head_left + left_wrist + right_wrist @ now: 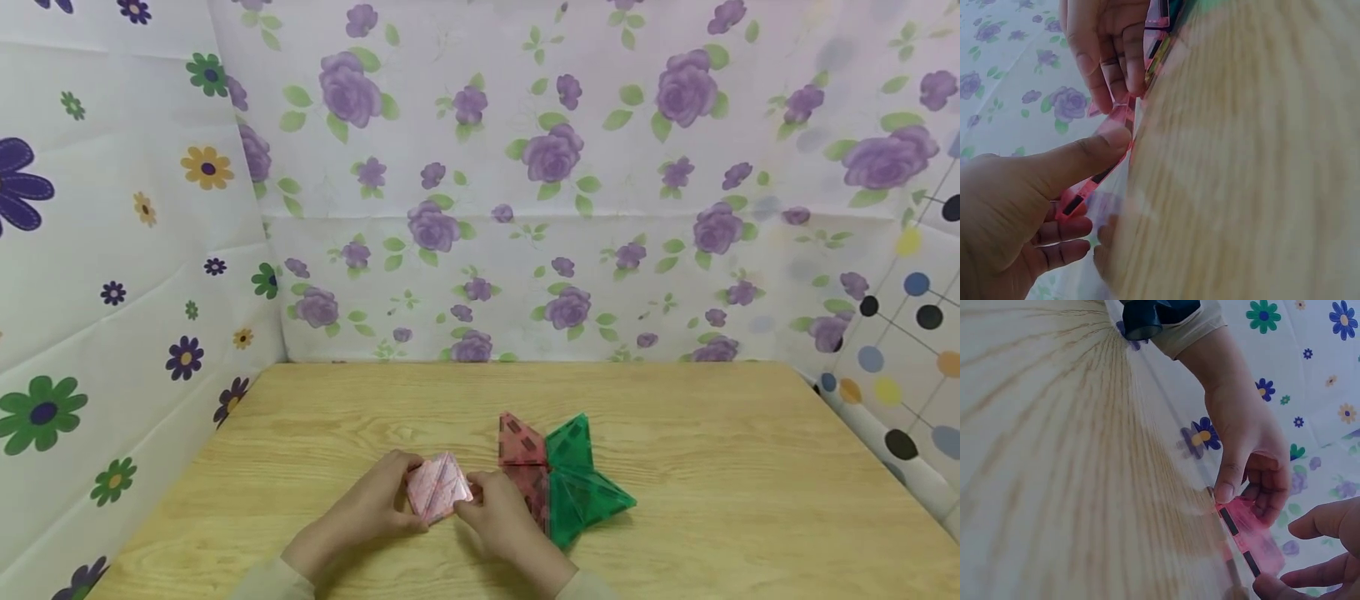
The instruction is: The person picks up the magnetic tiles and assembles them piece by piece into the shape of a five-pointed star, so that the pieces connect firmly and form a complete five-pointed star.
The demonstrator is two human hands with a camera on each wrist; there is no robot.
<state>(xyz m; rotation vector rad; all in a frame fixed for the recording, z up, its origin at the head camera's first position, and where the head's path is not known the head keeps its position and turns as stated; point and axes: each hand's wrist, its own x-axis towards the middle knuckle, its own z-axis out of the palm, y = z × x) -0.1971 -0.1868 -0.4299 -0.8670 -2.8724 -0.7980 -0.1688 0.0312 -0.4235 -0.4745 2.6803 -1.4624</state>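
Two or more clear pink triangular magnetic tiles [437, 489] lie edge to edge as one flat piece, low over the table or on it. My left hand [382, 498] grips its left side, thumb along the near edge and fingers at the far one. On the right corner, my right hand [501, 515] has thumb and fingertips. In the left wrist view, dark magnet strips show along the edge of the pink tile [1099, 175]. From the right wrist, the pink tile [1252, 534] appears tilted between both hands.
Just right of my right hand, red tiles [521, 443] and green tiles [588, 496] join in a pointed, star-like shape, partly hidden by that hand. The wooden table [360, 408] meets flowered cloth [495, 167] at the back and sides.
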